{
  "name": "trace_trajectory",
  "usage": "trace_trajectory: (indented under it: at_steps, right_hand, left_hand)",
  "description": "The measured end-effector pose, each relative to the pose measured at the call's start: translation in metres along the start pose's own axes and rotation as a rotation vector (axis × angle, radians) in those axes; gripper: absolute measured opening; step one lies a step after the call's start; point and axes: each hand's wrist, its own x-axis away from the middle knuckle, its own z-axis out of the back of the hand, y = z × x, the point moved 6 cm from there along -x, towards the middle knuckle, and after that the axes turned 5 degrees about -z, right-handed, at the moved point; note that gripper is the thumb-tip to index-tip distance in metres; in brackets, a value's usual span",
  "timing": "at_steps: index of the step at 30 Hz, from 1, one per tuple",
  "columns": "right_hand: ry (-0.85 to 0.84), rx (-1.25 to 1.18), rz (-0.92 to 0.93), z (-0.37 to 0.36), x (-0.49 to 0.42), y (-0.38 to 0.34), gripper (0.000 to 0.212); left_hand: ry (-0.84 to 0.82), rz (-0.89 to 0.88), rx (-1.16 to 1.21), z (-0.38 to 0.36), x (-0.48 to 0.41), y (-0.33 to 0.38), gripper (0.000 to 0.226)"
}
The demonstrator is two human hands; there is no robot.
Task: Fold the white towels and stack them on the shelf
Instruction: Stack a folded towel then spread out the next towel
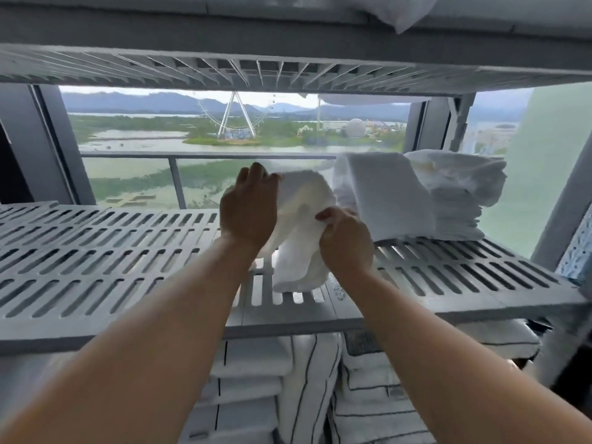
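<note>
Both hands are gripping one white towel (299, 232) above the grey slotted shelf (105, 248). Left hand (248, 213), at the towel's 9 o'clock, is closing its fingers over the top edge. Right hand (346, 241), at 4 o'clock, is pinching a fold. The towel's lower end is touching the shelf. A stack of folded white towels (416, 193) is sitting at 2 o'clock, just beside it.
</note>
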Motion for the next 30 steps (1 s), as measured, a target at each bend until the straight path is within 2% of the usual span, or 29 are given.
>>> trace_trajectory:
  at_steps: [8,11,17,21,24,27,30]
  right_hand:
    - [-0.039,0.039,0.049,0.012,0.027,0.027,0.036]
    - [-0.042,0.045,0.072,0.011,0.028,0.022,0.034]
    - [-0.074,0.064,0.036,0.008,0.020,0.018,0.027]
    - [-0.183,0.122,0.004,-0.002,0.009,0.016,0.017]
    - [-0.215,0.137,-0.007,-0.007,0.000,0.012,0.025]
    - [-0.205,0.131,-0.036,-0.010,-0.005,0.010,0.043]
    - [-0.186,0.131,-0.079,-0.012,-0.011,0.014,0.045]
  left_hand:
    - [-0.153,0.023,-0.050,-0.009,0.046,0.010,0.051]
    - [-0.217,0.016,-0.037,-0.018,0.049,0.010,0.055]
    - [-0.304,0.009,-0.007,-0.031,0.037,0.003,0.048]
    - [-0.391,0.014,-0.015,-0.043,0.029,-0.007,0.047]
    - [-0.456,0.014,-0.009,-0.052,0.023,-0.012,0.041]
    - [-0.471,-0.017,-0.005,-0.058,0.015,-0.013,0.032]
    - [-0.439,-0.070,-0.037,-0.063,0.006,-0.009,0.038]
